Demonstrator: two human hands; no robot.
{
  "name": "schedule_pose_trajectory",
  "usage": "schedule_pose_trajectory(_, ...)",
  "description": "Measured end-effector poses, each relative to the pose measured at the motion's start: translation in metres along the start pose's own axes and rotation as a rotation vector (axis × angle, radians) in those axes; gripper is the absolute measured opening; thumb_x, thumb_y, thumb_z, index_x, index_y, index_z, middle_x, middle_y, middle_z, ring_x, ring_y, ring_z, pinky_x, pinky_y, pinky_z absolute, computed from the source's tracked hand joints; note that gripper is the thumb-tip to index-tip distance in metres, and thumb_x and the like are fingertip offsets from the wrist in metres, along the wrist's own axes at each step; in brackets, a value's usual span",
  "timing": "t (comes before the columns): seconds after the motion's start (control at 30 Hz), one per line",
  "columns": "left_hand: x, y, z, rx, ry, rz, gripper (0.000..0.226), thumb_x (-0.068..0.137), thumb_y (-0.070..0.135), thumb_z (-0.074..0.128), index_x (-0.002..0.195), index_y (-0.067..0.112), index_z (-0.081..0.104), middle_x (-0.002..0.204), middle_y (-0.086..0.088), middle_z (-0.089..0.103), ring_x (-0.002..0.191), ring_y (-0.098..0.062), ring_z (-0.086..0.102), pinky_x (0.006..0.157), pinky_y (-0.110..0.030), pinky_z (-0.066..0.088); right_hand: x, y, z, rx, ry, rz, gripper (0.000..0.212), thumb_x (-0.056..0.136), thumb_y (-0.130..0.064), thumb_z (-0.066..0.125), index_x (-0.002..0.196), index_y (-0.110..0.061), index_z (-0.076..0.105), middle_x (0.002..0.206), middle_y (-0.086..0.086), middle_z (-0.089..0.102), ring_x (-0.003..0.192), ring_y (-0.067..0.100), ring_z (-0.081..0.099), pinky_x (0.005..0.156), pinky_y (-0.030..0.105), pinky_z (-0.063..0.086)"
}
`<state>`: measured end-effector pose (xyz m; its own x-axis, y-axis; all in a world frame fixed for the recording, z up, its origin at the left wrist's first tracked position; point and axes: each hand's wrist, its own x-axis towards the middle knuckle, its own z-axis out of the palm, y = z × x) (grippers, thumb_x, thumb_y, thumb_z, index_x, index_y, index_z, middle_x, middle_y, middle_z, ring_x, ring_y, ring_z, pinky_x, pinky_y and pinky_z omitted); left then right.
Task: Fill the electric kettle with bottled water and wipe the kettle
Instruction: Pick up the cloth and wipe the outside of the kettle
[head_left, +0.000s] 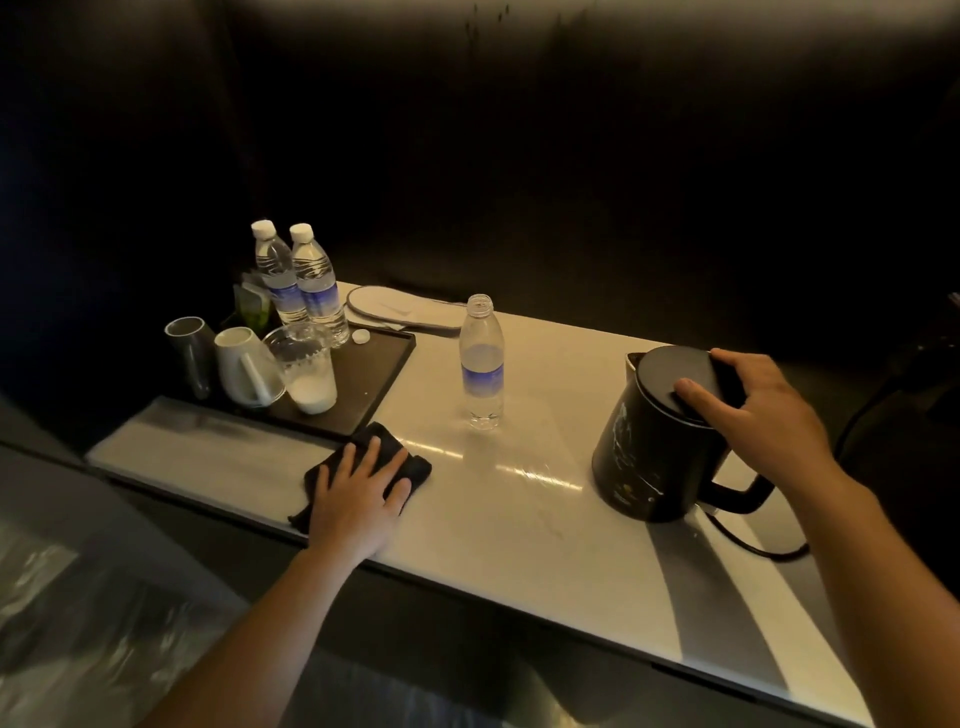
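Observation:
A black electric kettle (644, 447) stands on the right of the pale counter (519, 509) with its lid down. My right hand (753, 410) rests over the lid and the top of the handle, thumb on the lid. An uncapped, nearly empty water bottle (482, 364) stands upright in the middle of the counter. Its white cap (360, 337) lies on the dark tray (379, 374). My left hand (358, 493) lies flat, fingers spread, on a dark cloth (410, 457) near the counter's front edge.
The tray at the left holds two capped water bottles (306, 280), a white mug (244, 369), a clear cup (306, 369), a metal tumbler (189, 353) and sachets. White slippers (400, 309) lie behind. The kettle's cord (753, 543) runs off to the right.

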<state>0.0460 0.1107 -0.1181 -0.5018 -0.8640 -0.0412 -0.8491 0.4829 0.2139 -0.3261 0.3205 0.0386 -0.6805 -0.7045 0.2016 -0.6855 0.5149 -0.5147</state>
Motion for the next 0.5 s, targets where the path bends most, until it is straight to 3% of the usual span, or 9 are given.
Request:
schedule_pose_trajectory(0.13,-0.014,0.020,0.010,-0.230,0.211,0.041,0.041,0.102,0.030,0.044,0.138,0.018,0.058,0.150,-0.004,0.053,0.144,-0.024,0.043,0.118,-0.045,0.035,-0.004,0.000,0.002,0.013,0.065,0.031,0.075,0.081,-0.072,0.053,0.141,-0.028,0.044,0.142,0.003,0.050,0.118,0.028,0.055,0.080,0.042,0.048)
schedule_pose_trajectory(0.23,-0.031,0.028,0.005,-0.423,0.310,0.033,0.032,0.098,0.018,0.056,0.127,0.012,0.067,0.132,-0.007,0.068,0.127,-0.024,0.061,0.109,-0.041,0.045,-0.004,-0.006,0.011,0.032,0.043,0.027,0.075,0.082,-0.072,0.053,0.142,-0.028,0.044,0.143,0.002,0.050,0.118,0.027,0.054,0.081,0.041,0.048)
schedule_pose_trajectory(0.33,-0.043,0.065,-0.016,-0.880,0.216,-0.077,0.024,0.100,0.018,0.054,0.116,0.019,0.072,0.111,-0.003,0.076,0.106,-0.018,0.070,0.094,-0.038,0.056,-0.003,-0.005,0.012,0.027,0.068,0.052,0.075,0.083,-0.073,0.053,0.142,-0.029,0.043,0.142,0.000,0.050,0.118,0.024,0.054,0.079,0.038,0.046)
schedule_pose_trajectory(0.4,-0.043,0.099,-0.032,-1.244,0.111,-0.189,0.021,0.101,0.023,0.053,0.102,0.020,0.074,0.094,-0.007,0.077,0.093,-0.026,0.072,0.080,-0.036,0.057,-0.004,-0.005,0.010,0.028,0.076,0.075,0.073,0.083,-0.074,0.053,0.141,-0.030,0.043,0.141,-0.001,0.051,0.117,0.023,0.054,0.079,0.038,0.047)
schedule_pose_trajectory(0.43,-0.043,0.117,-0.040,-1.368,0.086,-0.205,0.023,0.101,0.025,0.052,0.102,0.018,0.074,0.093,-0.010,0.076,0.092,-0.030,0.072,0.078,-0.036,0.056,-0.005,-0.005,0.011,0.028,0.075,0.085,0.073,0.083,-0.075,0.052,0.141,-0.031,0.042,0.140,-0.002,0.051,0.117,0.023,0.054,0.081,0.040,0.049)
schedule_pose_trajectory(0.5,-0.037,0.158,-0.050,-1.577,0.040,-0.193,0.026,0.102,0.029,0.051,0.113,0.018,0.072,0.102,-0.011,0.076,0.102,-0.030,0.070,0.089,-0.041,0.055,-0.007,-0.007,0.012,0.033,0.070,0.106,0.074,0.082,-0.078,0.049,0.141,-0.034,0.040,0.140,-0.004,0.050,0.117,0.023,0.054,0.086,0.046,0.053)
